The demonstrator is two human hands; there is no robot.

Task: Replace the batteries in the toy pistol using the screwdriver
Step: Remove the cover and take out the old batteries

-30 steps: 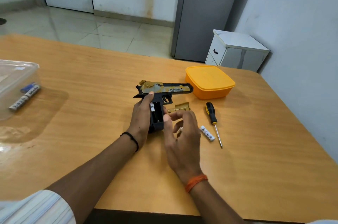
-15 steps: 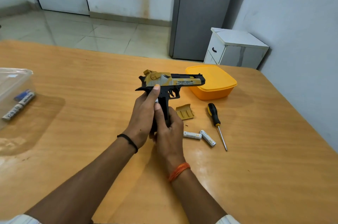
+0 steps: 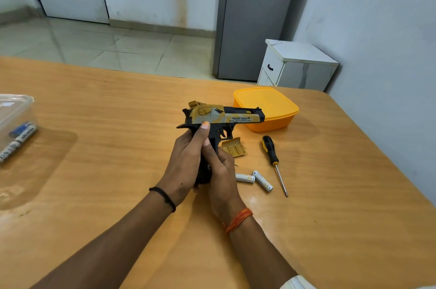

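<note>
I hold the black and gold toy pistol (image 3: 226, 117) upright above the table, barrel pointing right. My left hand (image 3: 186, 161) grips the handle from the left, thumb up against the slide. My right hand (image 3: 221, 170) wraps the handle from the right and hides most of it. The gold battery cover (image 3: 233, 148) lies on the table just right of my hands. Two white batteries (image 3: 256, 179) lie end to end beside my right wrist. The black and yellow screwdriver (image 3: 273, 161) lies farther right, tip toward me.
An orange lidded box (image 3: 269, 105) sits behind the pistol's barrel. A clear plastic container (image 3: 14, 111) at the left edge holds batteries (image 3: 20, 138) with blue and dark labels. The wooden table (image 3: 118, 170) ends near a white cabinet (image 3: 297, 64) and the wall.
The pistol was lying on the table with my right hand open beside it; now both hands grip its handle and hold it raised. A second white battery now shows beside the first.
</note>
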